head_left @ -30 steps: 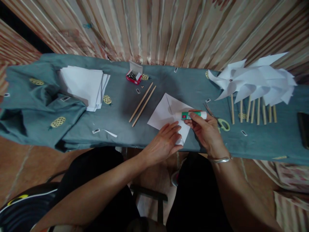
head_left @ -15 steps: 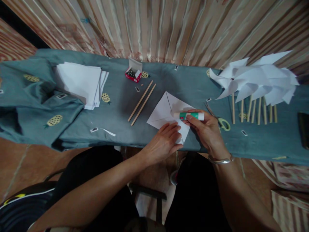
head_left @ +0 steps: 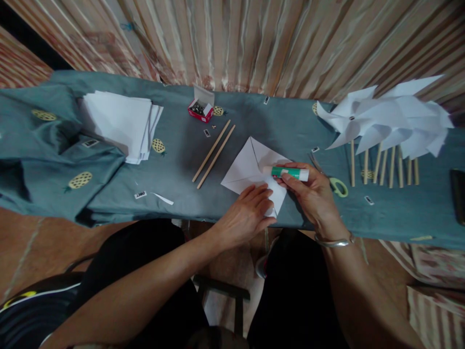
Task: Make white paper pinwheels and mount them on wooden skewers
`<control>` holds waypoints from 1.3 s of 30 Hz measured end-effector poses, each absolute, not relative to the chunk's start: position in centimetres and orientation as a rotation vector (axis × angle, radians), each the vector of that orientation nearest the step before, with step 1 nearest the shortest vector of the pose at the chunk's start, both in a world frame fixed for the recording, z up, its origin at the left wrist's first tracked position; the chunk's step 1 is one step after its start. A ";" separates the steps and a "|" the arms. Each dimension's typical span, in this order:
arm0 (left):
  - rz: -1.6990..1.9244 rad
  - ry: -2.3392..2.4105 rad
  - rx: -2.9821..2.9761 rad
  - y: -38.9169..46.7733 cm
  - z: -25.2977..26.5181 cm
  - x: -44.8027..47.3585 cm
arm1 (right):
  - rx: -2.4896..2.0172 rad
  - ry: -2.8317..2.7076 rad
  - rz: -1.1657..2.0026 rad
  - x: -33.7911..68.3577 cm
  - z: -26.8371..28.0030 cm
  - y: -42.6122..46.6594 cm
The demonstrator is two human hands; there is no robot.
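Glue stick gripped by the right hand, its tip over the paper square lying partly beneath the left hand's unclenched fingers; gluing seems underway, next calling for steady paper.

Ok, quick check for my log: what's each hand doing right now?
Left hand: open, resting on the white paper.
Right hand: closed, holding the green-and-white glue stick.

A pleated curtain hangs behind the pineapple-print tablecloth, a dark flat object lying near its right end.
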State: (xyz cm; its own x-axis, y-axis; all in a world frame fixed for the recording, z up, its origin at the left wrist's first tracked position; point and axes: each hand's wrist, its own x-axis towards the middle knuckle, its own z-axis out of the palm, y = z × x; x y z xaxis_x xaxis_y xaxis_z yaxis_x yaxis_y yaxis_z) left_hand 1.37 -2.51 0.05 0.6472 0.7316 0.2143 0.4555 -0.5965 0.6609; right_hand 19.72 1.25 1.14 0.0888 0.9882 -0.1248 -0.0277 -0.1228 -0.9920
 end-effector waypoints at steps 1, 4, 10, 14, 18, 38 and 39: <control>0.641 0.922 2.304 -2.5 0.0 1.4 | -1.327 -1.069 1.235 19.7 1.1 1.3; 0.645 0.924 2.316 -2.5 0.0 1.4 | -1.340 -1.083 1.213 19.7 1.1 1.3; 0.635 0.919 2.308 -2.5 0.1 1.4 | -1.352 -1.094 1.201 19.7 0.9 1.4; 0.626 0.921 2.298 -2.5 0.2 1.4 | -1.362 -1.113 1.179 19.6 1.0 1.5; 0.629 0.917 2.283 -2.5 0.3 1.4 | -1.382 -1.124 1.164 19.4 1.0 1.6; 0.601 0.926 2.301 -2.4 0.4 1.5 | -1.446 -1.620 0.838 18.8 2.2 1.2; 0.601 0.927 2.298 -2.4 0.5 1.6 | -1.451 -1.646 0.818 18.8 2.3 1.1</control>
